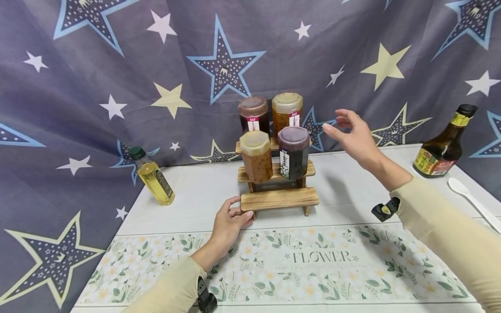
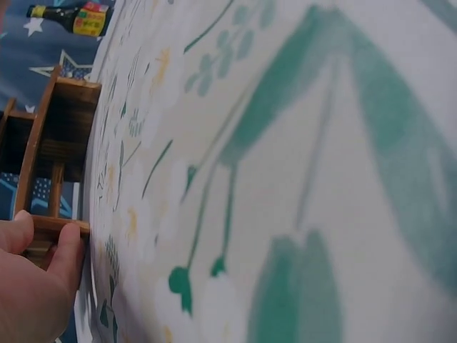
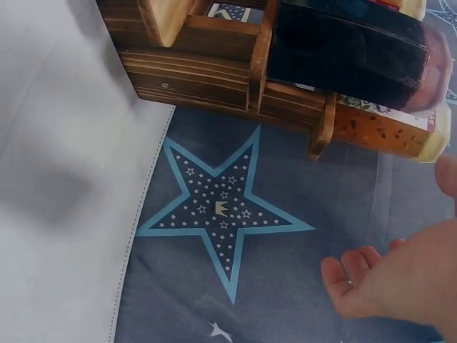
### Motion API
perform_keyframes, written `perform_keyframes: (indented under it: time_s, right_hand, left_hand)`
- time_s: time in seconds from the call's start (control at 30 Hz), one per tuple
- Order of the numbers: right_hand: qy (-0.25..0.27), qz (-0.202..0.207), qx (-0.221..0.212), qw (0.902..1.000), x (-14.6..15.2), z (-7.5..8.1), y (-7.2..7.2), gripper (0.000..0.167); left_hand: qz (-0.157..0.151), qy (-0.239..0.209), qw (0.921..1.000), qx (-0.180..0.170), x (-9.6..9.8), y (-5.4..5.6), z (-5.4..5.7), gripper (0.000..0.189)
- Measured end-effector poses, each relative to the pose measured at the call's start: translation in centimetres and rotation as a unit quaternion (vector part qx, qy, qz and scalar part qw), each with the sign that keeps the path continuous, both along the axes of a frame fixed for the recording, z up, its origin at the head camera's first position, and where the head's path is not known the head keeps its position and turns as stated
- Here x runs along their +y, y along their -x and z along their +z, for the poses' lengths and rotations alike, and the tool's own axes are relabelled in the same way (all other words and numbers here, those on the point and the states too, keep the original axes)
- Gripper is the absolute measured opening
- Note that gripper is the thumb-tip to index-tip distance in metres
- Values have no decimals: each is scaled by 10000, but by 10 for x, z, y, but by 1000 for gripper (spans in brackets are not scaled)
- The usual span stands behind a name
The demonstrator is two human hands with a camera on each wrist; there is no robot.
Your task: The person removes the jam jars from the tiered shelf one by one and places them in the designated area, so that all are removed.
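Near the middle of the white surface [image 1: 188, 221], a three-step wooden rack [image 1: 279, 199] stands upright in front of a dark hanging cloth [image 1: 133, 56] printed with stars. The person's left hand [image 1: 227, 226] pinches the left end of the lowest step between thumb and fingers. The right hand [image 1: 356, 137] is raised to the right of the rack, its thumb and loosely bent fingers spread apart, near the jars without touching them. The middle step carries an amber jar [image 1: 257, 163] with a pale lid on the left and a dark jar [image 1: 295, 158] with a purple lid on the right. On the top step behind them are a brown-lidded jar [image 1: 253, 114] and a yellow-lidded jar [image 1: 287, 111], both with white and pink labels. An oil bottle [image 1: 155, 179] with a green cap stands well apart on the left. Far to the right stands a dark sauce bottle [image 1: 442, 145] with a black cap, and a white spoon [image 1: 471, 198] lies near it. The word "FLOWER" is printed along the floral band [image 1: 297, 287] in front of the rack.
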State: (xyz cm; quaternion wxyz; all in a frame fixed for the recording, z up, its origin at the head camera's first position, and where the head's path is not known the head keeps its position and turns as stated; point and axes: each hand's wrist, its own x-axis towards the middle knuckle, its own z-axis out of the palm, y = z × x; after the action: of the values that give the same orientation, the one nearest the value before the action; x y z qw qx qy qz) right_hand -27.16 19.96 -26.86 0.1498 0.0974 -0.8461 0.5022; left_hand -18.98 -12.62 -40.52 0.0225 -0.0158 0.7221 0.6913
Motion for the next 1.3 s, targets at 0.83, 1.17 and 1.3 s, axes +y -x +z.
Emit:
perform_keyframes:
  time_s: [0.83,1.17,1.3]
  right_hand:
    - [512,418,-107,9978,-16,29,17,71]
    - [454,815,-406,9948,-37,49,29,81]
    - [425,907,-536,9935,-45,52,36,86]
  left_hand:
    - [72,-20,10000,66,4,0,-3,55]
    - [86,-1,9999,70,4,1,-3,55]
    - [71,-38,9999,73,4,0,-4,55]
